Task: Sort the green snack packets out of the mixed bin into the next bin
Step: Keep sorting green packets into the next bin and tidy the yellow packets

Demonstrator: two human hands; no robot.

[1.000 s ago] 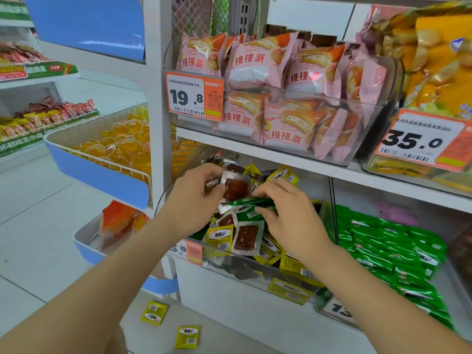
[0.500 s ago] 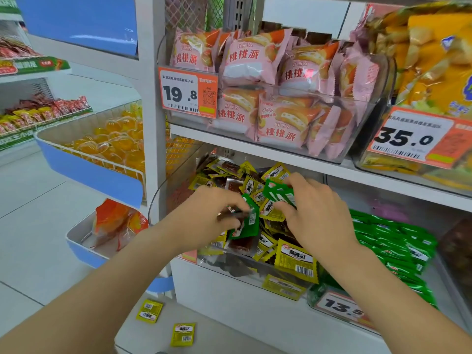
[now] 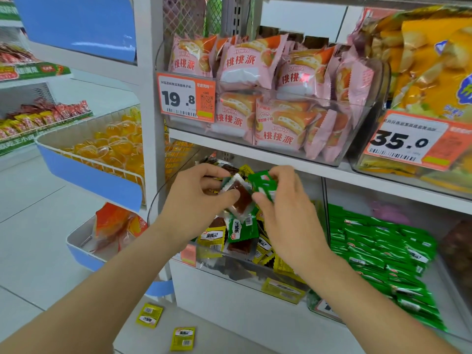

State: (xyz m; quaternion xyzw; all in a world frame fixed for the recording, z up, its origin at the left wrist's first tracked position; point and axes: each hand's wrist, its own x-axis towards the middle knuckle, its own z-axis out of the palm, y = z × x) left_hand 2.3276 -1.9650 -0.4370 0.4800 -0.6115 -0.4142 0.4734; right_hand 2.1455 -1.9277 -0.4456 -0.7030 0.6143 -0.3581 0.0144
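Head view, right hand (image 3: 288,215) pinching green packet (image 3: 261,182), clear above mixed bin (image 3: 237,273)

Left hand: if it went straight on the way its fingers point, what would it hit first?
Probably the right hand and the green packet it pinches, just past the brown-window packet the left hand holds; depth is unclear.

green packet (image 3: 263,184) blurred, mixed bin tag (image 3: 188,254) partly behind l arm (image 3: 115,290)
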